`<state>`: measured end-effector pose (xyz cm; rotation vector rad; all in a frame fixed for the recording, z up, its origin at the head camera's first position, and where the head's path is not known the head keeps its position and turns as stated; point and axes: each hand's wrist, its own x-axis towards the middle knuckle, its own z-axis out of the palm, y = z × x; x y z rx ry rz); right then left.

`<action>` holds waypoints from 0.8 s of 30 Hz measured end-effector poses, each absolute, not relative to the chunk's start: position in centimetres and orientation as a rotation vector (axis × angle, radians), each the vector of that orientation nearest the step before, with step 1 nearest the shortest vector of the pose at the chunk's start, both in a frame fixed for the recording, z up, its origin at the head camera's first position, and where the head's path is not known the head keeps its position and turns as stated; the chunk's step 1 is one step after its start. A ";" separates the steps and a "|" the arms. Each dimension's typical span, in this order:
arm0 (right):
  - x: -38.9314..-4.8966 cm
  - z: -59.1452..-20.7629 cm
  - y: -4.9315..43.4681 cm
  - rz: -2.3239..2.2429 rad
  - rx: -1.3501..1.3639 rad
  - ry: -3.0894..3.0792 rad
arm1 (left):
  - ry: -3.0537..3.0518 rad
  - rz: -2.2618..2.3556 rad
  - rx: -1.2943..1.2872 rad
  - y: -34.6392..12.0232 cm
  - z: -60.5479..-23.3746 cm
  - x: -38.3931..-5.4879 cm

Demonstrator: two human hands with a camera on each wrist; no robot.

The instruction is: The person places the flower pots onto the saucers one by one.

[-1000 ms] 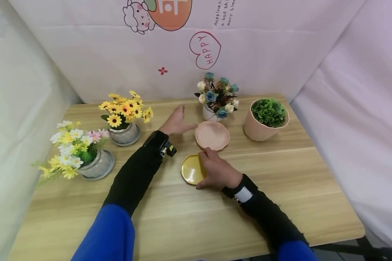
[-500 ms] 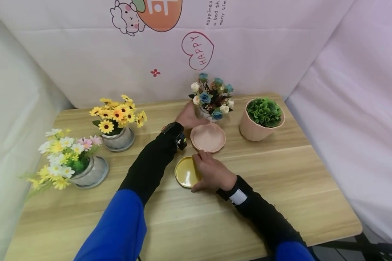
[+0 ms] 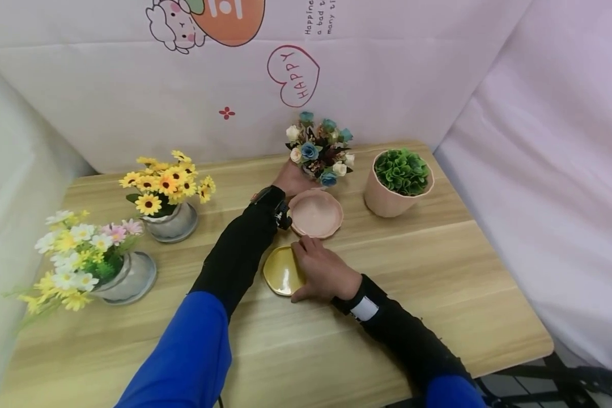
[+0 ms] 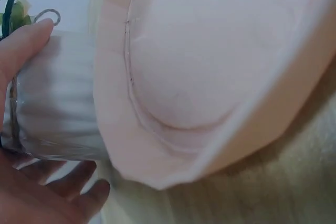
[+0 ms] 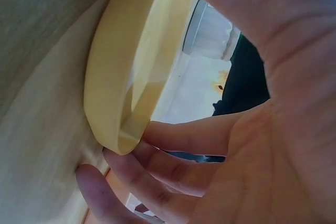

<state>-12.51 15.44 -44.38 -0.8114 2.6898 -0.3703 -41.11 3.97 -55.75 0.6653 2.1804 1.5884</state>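
My left hand (image 3: 293, 180) reaches to the back of the table and grips a small white pot (image 4: 60, 98) of artificial blue and cream roses (image 3: 317, 150). In the left wrist view the thumb lies near the rim and the fingers come round the other side; part of the pot is hidden in the head view. A pink scalloped saucer (image 3: 315, 214) sits just in front of that pot. Nearer to me, my right hand (image 3: 327, 271) holds a yellow saucer (image 3: 281, 273) by its right edge, thumb at the near side and fingers at the far side.
On the left stand a grey pot of yellow flowers (image 3: 168, 187) and another grey pot (image 3: 124, 283) with white, yellow and pink flowers, each on a grey saucer. A pink pot (image 3: 390, 195) with a green plant is at the back right. Cloth (image 3: 377, 73) hangs behind the wooden table.
My left hand has moved right and back, from beside the rose pot to a grip on it. My right hand stays on the yellow saucer. The head view has shifted slightly right.
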 end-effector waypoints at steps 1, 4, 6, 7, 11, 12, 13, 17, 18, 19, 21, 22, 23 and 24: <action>-12.6 -44.4 15.3 -0.365 -0.816 2.690 | 2.240 1.559 0.653 3.9 -57.0 -41.9; -12.6 -44.3 15.0 -0.359 -0.826 2.691 | 2.444 1.407 0.590 3.3 -56.5 -41.3; -12.6 -44.3 14.9 -0.362 -0.834 2.690 | 2.474 1.444 0.592 3.0 -56.6 -41.0; -12.6 -44.2 14.8 -0.360 -0.838 2.689 | 2.449 1.453 0.585 2.9 -56.1 -40.6; -12.5 -44.3 14.8 -0.351 -0.835 2.689 | 2.525 1.474 0.592 2.5 -56.2 -39.8; -12.5 -44.3 14.8 -0.348 -0.836 2.692 | 2.514 1.462 0.576 2.3 -55.3 -39.2; -12.5 -44.3 14.8 -0.345 -0.835 2.695 | 2.530 1.460 0.561 2.1 -54.6 -38.7; -12.5 -44.2 14.8 -0.363 -0.834 2.698 | 2.545 1.412 0.445 1.2 -49.4 -34.9; -12.5 -44.1 14.8 -0.366 -0.831 2.695 | 2.541 1.394 0.410 0.9 -48.3 -34.1; -12.5 -44.1 14.8 -0.370 -0.825 2.691 | 2.560 1.383 0.380 0.8 -47.6 -33.5; -12.5 -44.1 14.8 -0.371 -0.814 2.687 | 2.573 1.373 0.342 0.4 -46.7 -32.6; -12.4 -44.1 14.8 -0.373 -0.807 2.684 | 2.579 1.367 0.328 0.2 -46.5 -32.3; -12.4 -44.1 14.8 -0.370 -0.806 2.682 | 2.585 1.368 0.321 -0.1 -46.5 -32.1; -12.4 -44.1 14.8 -0.370 -0.805 2.682 | 2.591 1.370 0.313 -0.4 -46.4 -31.9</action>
